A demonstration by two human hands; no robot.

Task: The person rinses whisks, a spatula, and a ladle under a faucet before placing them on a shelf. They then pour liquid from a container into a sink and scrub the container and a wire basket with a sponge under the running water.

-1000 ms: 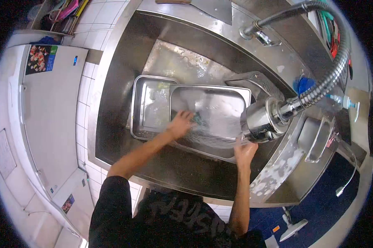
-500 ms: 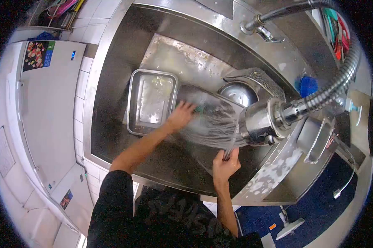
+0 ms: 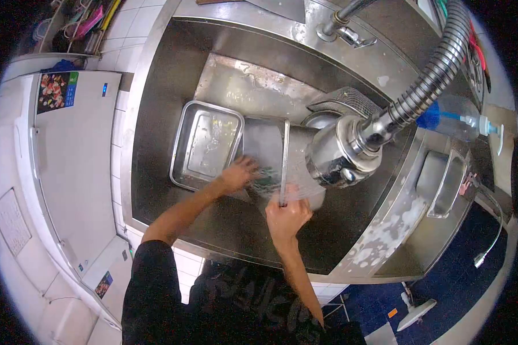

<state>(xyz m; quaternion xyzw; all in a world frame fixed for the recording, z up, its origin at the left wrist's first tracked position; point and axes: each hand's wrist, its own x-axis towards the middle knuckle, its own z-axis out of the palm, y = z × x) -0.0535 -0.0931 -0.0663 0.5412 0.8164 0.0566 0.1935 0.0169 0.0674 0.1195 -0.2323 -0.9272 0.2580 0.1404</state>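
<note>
My right hand is closed on the near end of a metal pan's rim, and the pan stands tilted under the running water. At the pan's left side, my left hand presses a green scouring pad against the metal; spray and fingers partly hide the pad. Water streams from the large spray head just right of the pan. A rectangular steel tray lies on the sink floor, left of my hands.
Behind the spray head, a perforated metal piece and a round bowl sit in the sink. The flexible hose arches on the right. A pump bottle and a steel container stand along the right counter.
My right hand has moved left and up, bringing the pan's rim more upright. My left hand and the green pad have shifted slightly left and down. The view has turned a little.
</note>
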